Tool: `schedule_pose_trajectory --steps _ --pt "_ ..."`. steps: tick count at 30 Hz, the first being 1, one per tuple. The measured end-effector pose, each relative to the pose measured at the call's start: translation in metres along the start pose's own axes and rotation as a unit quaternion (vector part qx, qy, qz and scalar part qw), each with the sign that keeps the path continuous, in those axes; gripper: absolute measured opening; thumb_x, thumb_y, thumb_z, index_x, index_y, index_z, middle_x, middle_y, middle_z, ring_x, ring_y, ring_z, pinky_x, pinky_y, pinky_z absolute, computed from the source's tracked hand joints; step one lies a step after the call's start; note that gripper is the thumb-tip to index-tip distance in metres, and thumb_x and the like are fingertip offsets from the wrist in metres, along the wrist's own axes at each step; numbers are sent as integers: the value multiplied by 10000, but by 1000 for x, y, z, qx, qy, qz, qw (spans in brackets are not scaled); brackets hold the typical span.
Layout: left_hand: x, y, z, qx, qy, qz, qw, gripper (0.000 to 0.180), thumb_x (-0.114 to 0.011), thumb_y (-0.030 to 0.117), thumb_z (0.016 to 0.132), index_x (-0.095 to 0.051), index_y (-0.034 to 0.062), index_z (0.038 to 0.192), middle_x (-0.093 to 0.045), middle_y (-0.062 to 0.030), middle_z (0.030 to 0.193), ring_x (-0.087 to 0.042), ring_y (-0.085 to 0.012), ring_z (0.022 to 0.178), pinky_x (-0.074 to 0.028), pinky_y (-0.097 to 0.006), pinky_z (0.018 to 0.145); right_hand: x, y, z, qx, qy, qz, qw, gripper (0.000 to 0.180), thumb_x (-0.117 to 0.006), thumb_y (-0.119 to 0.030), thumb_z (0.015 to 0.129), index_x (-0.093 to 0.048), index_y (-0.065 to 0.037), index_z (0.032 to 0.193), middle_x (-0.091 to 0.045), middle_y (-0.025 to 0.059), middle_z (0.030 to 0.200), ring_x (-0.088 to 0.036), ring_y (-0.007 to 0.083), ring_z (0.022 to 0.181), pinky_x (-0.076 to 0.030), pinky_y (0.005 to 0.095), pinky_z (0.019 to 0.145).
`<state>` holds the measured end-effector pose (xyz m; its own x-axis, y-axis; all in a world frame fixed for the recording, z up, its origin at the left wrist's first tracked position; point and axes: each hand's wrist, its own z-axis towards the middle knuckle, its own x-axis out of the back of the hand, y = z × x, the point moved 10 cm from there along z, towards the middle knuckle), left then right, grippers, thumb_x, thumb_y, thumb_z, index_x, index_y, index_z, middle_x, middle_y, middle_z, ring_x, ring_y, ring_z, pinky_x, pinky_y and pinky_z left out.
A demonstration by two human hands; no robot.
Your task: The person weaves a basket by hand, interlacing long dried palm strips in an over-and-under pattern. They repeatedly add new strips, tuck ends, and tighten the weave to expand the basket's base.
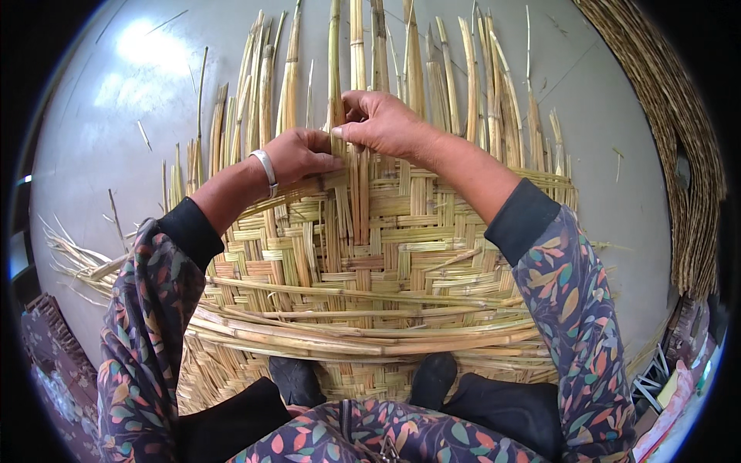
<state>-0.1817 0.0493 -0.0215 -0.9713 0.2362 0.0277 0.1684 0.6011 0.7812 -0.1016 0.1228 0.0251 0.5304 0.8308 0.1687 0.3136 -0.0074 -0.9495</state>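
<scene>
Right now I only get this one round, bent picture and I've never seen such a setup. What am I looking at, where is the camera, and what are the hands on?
There is no machine here: the view comes from a wide fisheye camera on a person's head, looking down, so straight edges bend near the rim. The floral sleeves coming in from below are the person's own arms. A half-woven reed mat lies on the grey floor, its loose reed ends fanning away at the top. The person's dark shoes stand on its near edge. The left hand, with a metal bangle at the wrist, presses on the weave. The right hand pinches one upright reed strip. Another rolled mat lies at right.
</scene>
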Motion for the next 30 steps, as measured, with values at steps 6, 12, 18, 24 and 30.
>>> schedule_pose_trajectory --steps 6,12,18,24,30 --pt "-2 26 3 -34 101 310 945 238 -749 220 848 -707 -2 921 -692 -64 776 -631 -126 691 -533 -303 679 10 -6 -8 35 58 -276 959 216 -641 -124 868 -617 -37 1065 -667 88 899 -650 202 766 -538 327 671" --pt "-9 37 -3 42 38 456 888 421 -690 430 840 -708 17 914 -698 -183 836 -669 -321 743 -524 -405 748 5 -9 -16 68 132 -421 895 287 -683 -234 852 -585 -54 1053 -622 128 930 -647 329 849 -538 439 778" --pt "-7 27 -15 68 84 510 853 375 -665 450 853 -711 82 907 -701 -152 860 -673 -324 825 -519 -428 760 29 -4 -37 91 180 -294 934 300 -680 -247 859 -562 -12 1004 -623 166 963 -622 348 870 -518 444 779" --pt "-7 25 -14 -15 114 498 859 355 -672 409 833 -667 54 836 -670 -185 827 -642 -373 812 -497 -452 730 64 15 -126 114 203 -497 836 257 -631 -269 883 -599 -60 1029 -622 121 960 -599 294 954 -496 417 823" --pt "-13 27 -11 -18 107 533 839 362 -680 382 843 -633 23 832 -663 -197 801 -641 -380 782 -497 -454 720 68 44 -137 28 184 -523 832 251 -609 -326 895 -625 -77 921 -606 87 915 -582 258 937 -489 412 803"
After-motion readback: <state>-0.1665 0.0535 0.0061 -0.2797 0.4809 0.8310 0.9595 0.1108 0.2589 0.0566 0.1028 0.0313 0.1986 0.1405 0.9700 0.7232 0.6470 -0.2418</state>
